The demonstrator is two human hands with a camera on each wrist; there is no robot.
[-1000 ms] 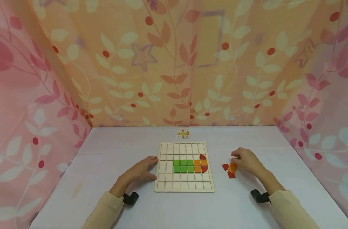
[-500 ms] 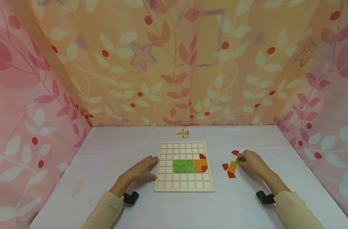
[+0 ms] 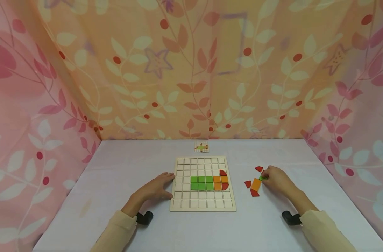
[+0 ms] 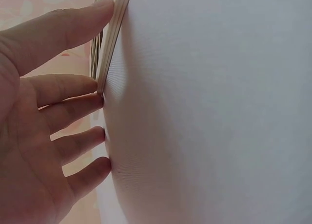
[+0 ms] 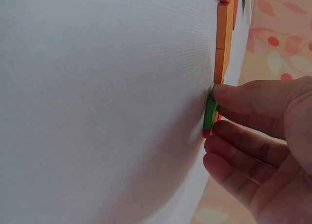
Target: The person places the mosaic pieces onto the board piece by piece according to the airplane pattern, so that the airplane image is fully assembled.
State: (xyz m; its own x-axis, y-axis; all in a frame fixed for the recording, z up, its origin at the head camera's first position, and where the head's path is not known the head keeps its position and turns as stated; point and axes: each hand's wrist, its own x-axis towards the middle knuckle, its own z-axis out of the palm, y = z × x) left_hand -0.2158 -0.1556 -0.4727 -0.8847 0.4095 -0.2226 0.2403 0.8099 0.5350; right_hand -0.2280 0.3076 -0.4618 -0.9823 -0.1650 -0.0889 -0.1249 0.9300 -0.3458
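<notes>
The wooden grid board lies flat mid-table, with green square tiles, orange tiles and red quarter-round tiles at the right end of the block. At the board's left edge rests my left hand, fingers spread; in the left wrist view the thumb and index fingertip are right at the board's side. My right hand pinches a green tile between thumb and fingers, low over the table. Right beside it lie orange tiles and red tiles. The fingers hide part of the green tile.
A small pattern card lies behind the board, near the table's back edge. More red pieces are scattered around the orange ones. Floral curtains enclose the white table at the back and sides.
My right hand has moved slightly right and toward me, away from a red piece now in view, and onto the green tile. The left hand keeps its place at the board.
</notes>
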